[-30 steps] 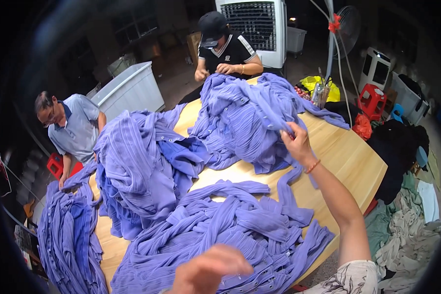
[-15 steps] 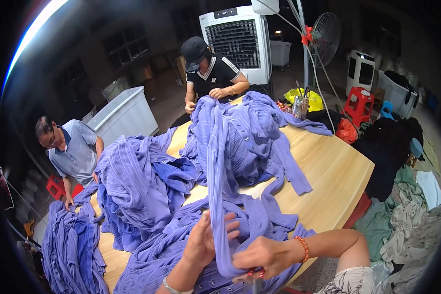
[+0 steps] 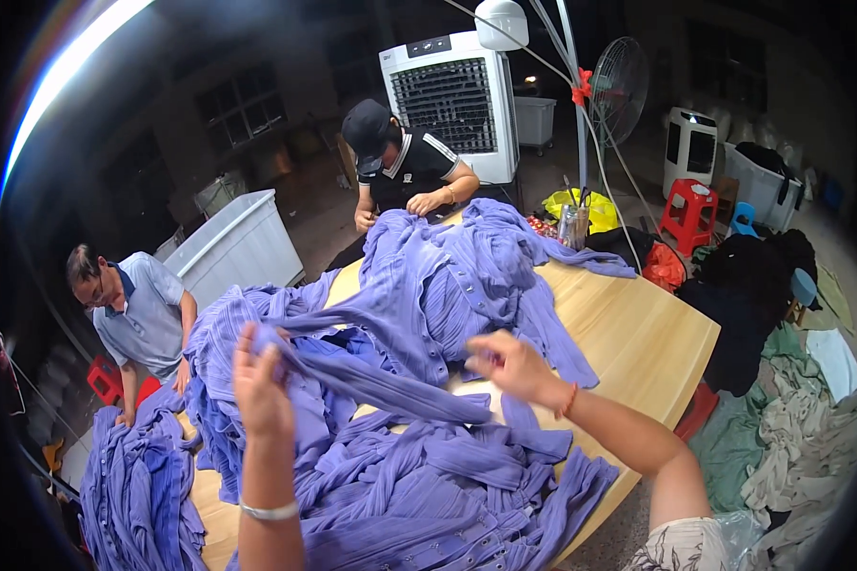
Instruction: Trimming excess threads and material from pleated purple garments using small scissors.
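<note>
My left hand [image 3: 265, 395] is raised at left centre, its thumb and fingers closed on a purple ribbed knit sleeve [image 3: 381, 385]. The sleeve stretches slantwise to the right, its loose end slightly blurred. To the right of it, clear of the fabric, is my right hand [image 3: 514, 369], with fingers curled and smeared by motion. Something small and dark shows at its fingertips, too blurred to name. Below both hands lies a heap of purple buttoned cardigans [image 3: 400, 495]. Another purple heap [image 3: 476, 285] rises beyond, and a third [image 3: 233, 352] is partly behind my left hand.
Across the wooden table [image 3: 638, 333], a person in a dark cap [image 3: 414, 167] handles the far heap. Another person [image 3: 143, 305] at the left touches a purple pile [image 3: 143, 476]. An air cooler [image 3: 448, 105] stands behind; loose clothes [image 3: 790, 447] lie at the right.
The upright strip of purple fabric between my hands has swung down to the left. My left hand has moved up and left with the sleeve; my right hand has let go of it and risen.
</note>
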A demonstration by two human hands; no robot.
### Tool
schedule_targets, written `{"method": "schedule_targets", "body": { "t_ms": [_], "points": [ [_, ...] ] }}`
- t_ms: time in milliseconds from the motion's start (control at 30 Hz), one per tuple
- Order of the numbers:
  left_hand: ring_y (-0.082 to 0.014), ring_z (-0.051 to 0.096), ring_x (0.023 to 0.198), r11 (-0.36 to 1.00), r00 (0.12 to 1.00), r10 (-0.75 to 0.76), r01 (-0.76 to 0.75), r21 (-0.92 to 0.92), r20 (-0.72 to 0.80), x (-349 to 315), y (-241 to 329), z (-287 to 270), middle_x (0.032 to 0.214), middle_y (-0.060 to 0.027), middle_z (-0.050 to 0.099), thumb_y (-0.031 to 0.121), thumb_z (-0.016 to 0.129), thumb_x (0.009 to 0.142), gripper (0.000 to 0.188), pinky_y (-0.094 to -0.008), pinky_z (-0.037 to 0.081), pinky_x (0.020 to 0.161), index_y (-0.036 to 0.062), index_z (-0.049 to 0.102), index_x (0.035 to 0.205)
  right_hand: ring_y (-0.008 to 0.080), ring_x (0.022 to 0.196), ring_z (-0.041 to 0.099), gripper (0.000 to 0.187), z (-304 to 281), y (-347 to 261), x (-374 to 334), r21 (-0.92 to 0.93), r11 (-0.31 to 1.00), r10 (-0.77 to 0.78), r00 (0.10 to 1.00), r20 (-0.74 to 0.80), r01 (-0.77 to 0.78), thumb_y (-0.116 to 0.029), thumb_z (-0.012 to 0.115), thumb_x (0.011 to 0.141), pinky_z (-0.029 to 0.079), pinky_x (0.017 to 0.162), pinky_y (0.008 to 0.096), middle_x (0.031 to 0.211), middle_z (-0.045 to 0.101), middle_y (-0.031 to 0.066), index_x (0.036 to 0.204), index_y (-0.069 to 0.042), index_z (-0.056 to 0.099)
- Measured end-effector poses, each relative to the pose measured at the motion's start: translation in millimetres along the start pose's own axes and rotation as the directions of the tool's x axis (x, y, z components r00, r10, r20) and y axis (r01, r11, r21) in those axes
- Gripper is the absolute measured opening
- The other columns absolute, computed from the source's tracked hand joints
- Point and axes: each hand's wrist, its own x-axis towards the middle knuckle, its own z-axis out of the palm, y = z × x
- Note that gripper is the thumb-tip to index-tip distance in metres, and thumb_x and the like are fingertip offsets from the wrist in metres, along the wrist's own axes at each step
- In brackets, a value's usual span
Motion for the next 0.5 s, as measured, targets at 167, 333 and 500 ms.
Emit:
{"method": "schedule_targets", "body": {
  "t_ms": [167, 333, 500],
  "points": [
    [-0.0171, 0.052, 0.125, 0.955, 0.964, 0.264, -0.266, 0.130, 0.033, 25.9, 1.8, -8.5, 0.142, -0.0129, 0.051, -0.002, 0.055, 0.095, 0.067, -0.0287, 0.039, 0.104, 0.0064, 0.024, 0.154, 0.0377, 0.110, 0.064, 0.067, 19.6, 103.5, 55.0, -0.125, 0.956, 0.225, 0.936, -0.270, -0.266, -0.041, 0.077, 0.078, 0.050, 0.096, 0.0428, 0.114, 0.066, 0.0242, 0.129, -0.001, 0.060],
    [-0.0223, 0.042, 0.135, 0.945, 0.985, 0.167, -0.172, 0.279, 0.044, 13.4, -25.8, -27.1, 0.151, -0.0166, 0.041, 0.003, 0.059, 0.094, 0.072, -0.0359, 0.033, 0.110, 0.0073, 0.022, 0.157, 0.0369, 0.094, 0.069, 0.054, 45.1, 132.9, 86.4, -0.005, 0.952, 0.290, 0.909, -0.299, -0.305, -0.037, 0.076, 0.080, 0.053, 0.084, 0.0424, 0.100, 0.070, 0.0245, 0.117, 0.001, 0.066],
    [-0.0155, 0.059, 0.111, 0.865, 0.917, -0.399, 0.366, 0.342, 0.027, -21.4, -50.2, -29.4, 0.125, -0.0070, 0.063, 0.022, 0.068, 0.093, 0.048, -0.0353, 0.048, 0.088, 0.0081, 0.052, 0.136, 0.0181, 0.052, 0.051, 0.027, 18.5, 123.5, 73.0, 0.096, 0.991, 0.130, 0.883, -0.451, -0.097, -0.020, 0.067, 0.092, 0.040, 0.052, 0.0370, 0.061, 0.058, 0.0149, 0.079, 0.003, 0.063]
  ]
}}
